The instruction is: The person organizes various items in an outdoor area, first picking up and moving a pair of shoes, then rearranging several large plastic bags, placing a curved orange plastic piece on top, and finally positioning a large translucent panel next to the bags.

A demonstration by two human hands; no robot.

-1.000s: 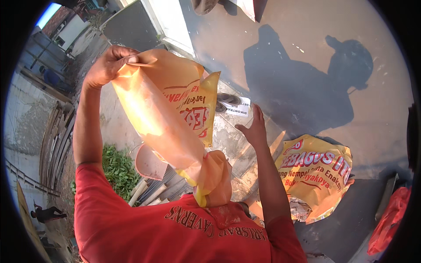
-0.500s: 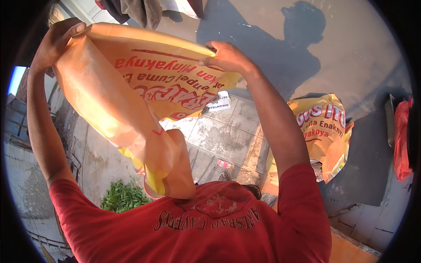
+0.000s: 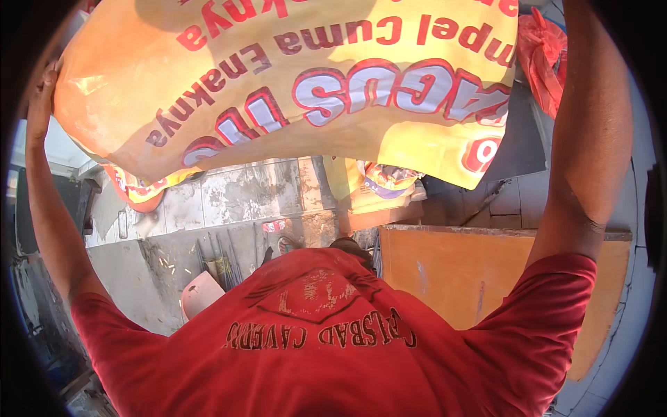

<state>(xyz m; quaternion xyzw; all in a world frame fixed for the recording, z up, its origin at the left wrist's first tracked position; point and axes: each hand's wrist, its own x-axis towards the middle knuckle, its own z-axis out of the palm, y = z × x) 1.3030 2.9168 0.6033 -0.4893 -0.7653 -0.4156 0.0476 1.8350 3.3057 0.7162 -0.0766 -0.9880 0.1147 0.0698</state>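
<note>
A large yellow-orange printed banner [image 3: 333,132] spreads across the top of the head view, raised in front of me. Its red, brown and white lettering appears upside down. My left hand [image 3: 46,90] grips the banner's left edge, with its fingers curled there. On the right, my right forearm [image 3: 590,132] reaches up past the picture's top, so that hand is out of sight. Below the banner's left part hangs a red and yellow printed corner [image 3: 135,191]; whether it belongs to the same sheet I cannot tell.
An orange board [image 3: 451,278] stands low on the right. A red plastic bag [image 3: 545,62] hangs at upper right. Another yellow-orange printed sheet [image 3: 382,198] lies below the banner. A small red packet [image 3: 274,226] lies on worn tiles [image 3: 243,191], near a pink object [image 3: 200,295].
The banner has gone from folded and drooping on the left to spread wide overhead. My hands have moved farther apart, the right one leaving the picture. My view has swung to the right.
</note>
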